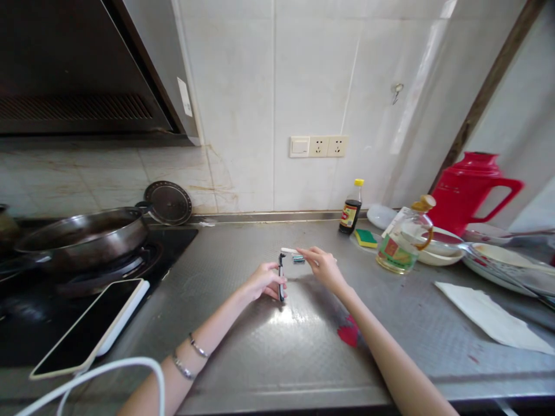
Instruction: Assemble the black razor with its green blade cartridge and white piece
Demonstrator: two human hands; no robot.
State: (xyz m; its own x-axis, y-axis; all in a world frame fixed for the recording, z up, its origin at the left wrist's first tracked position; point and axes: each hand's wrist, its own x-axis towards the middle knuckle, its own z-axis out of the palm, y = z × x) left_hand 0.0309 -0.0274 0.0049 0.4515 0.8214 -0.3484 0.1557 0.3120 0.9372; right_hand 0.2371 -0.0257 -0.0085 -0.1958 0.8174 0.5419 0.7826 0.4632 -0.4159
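Note:
My left hand is closed around a slim black-and-silver handheld device, held upright just above the counter. Its kind is too small to make out. My right hand pinches a thin white stick that looks like a cotton swab. The stick's far end is at the device's black top; whether they touch I cannot tell. Behind the right fingers, small greenish batteries lie side by side on the metal counter.
On the left are a phone with a white cable and a pan on the stove. To the right stand a sauce bottle, a sponge, a glass oil jug, dishes, a red thermos and a white paper sheet.

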